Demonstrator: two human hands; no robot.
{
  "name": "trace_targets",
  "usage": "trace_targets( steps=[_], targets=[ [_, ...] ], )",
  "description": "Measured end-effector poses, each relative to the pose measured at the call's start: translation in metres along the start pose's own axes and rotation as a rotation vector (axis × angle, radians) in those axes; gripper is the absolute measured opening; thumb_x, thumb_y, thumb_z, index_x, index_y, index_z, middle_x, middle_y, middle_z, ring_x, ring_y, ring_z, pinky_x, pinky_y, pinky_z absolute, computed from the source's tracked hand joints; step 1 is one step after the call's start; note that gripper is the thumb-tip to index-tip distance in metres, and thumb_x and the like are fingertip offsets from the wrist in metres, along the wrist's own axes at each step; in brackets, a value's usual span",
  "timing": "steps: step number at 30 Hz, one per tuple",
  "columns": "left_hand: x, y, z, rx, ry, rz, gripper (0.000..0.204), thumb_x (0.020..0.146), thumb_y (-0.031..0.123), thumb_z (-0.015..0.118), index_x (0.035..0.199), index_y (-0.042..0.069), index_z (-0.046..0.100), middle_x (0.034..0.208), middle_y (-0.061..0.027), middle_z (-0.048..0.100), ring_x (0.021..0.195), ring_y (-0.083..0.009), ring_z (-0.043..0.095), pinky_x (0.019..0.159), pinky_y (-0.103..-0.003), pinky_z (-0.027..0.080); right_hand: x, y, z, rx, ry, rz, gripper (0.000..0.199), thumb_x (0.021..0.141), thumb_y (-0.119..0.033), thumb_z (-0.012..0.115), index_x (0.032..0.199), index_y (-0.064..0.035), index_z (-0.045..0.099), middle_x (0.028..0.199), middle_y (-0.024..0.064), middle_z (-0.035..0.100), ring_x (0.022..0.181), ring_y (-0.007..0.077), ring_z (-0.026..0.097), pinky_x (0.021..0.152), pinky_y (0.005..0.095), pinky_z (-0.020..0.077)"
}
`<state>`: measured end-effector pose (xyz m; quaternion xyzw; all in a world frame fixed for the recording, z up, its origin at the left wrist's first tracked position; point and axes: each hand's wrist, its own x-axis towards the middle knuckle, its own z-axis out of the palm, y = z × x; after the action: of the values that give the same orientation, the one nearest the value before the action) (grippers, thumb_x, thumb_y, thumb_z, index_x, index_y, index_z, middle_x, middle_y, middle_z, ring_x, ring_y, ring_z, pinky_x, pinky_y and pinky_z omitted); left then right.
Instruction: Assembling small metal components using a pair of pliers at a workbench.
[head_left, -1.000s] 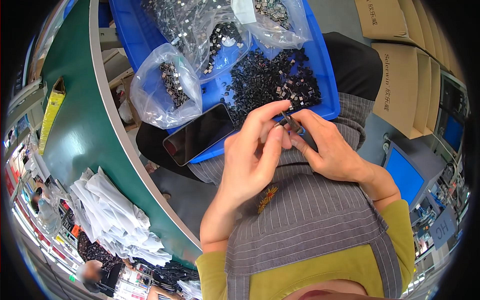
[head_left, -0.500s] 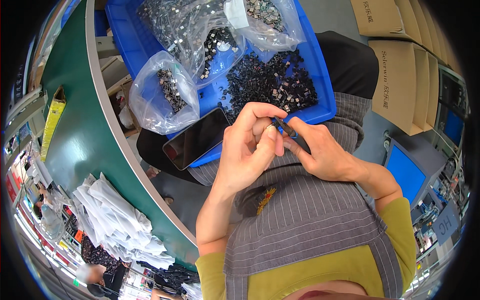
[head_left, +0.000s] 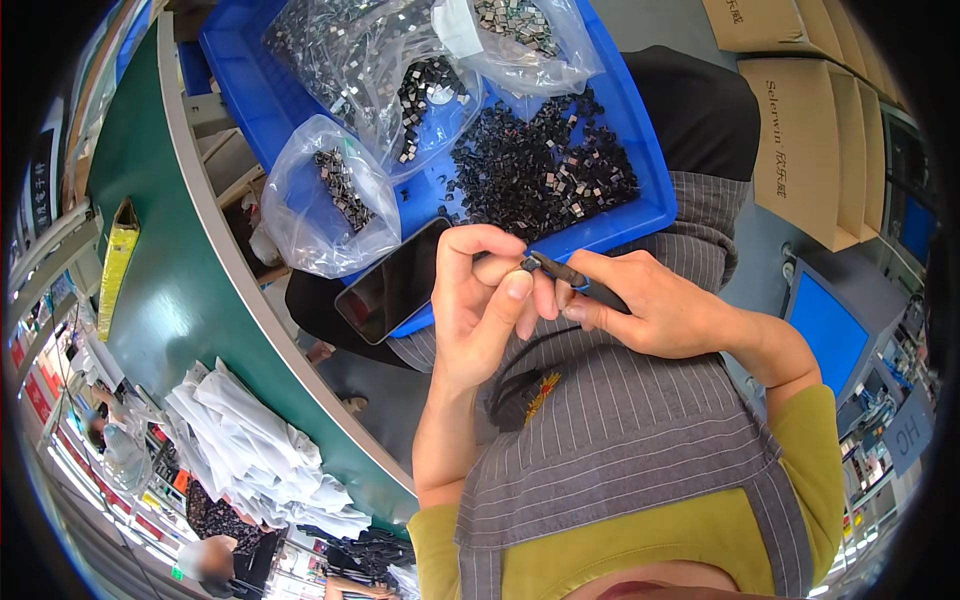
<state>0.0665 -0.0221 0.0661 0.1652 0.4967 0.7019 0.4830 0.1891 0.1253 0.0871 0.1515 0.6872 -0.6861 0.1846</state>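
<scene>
My left hand (head_left: pixel 482 300) pinches a tiny dark part (head_left: pixel 527 264) between thumb and fingertips, just in front of the blue bin's near edge. My right hand (head_left: pixel 655 305) grips a thin dark pen-like tool (head_left: pixel 575 278) whose tip touches that part. Both hands hover over my lap and striped grey apron. The blue plastic bin (head_left: pixel 640 150) rests on my knees and holds a loose heap of small black parts (head_left: pixel 545 165).
Clear plastic bags of small parts (head_left: pixel 325 200) lie in the bin, and a dark phone (head_left: pixel 395 285) sits on its near left corner. A green table (head_left: pixel 170 290) curves along the left with white cloths (head_left: pixel 250 450). Cardboard boxes (head_left: pixel 810 110) stand at right.
Both hands have drifted slightly down and toward my body, away from the bin. The left fingers have shifted their pinch on the small part; the tool stays at it.
</scene>
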Motion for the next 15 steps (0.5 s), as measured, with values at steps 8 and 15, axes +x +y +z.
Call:
trace_targets(
  steps=[8,15],
  targets=[
    [0.0017,-0.0017,0.0026,-0.127,0.017,-0.002,0.012,0.094,0.008,0.049,0.101,0.003,0.041,0.073,-0.0138,0.059,0.048,-0.0078,0.045,0.043,-0.018,0.036,-0.0030,0.0067,0.0016,0.018,0.098,-0.088,0.020,0.090,-0.017,0.057,0.096,0.0003,0.050,0.078,0.0196,0.059,0.075,0.0385,0.059,0.063,0.0435,0.0440],
    [0.0015,-0.0018,0.0066,-0.185,0.064,0.010,0.010,0.092,0.001,0.050,0.100,0.001,0.044,0.088,-0.0159,0.061,0.052,-0.0075,0.048,0.047,-0.018,0.038,-0.0056,0.0041,-0.0022,-0.075,0.084,-0.030,0.020,0.088,-0.012,0.059,0.101,0.0005,0.051,0.086,0.0160,0.061,0.081,0.0338,0.061,0.067,0.0397,0.0464]
  ],
)
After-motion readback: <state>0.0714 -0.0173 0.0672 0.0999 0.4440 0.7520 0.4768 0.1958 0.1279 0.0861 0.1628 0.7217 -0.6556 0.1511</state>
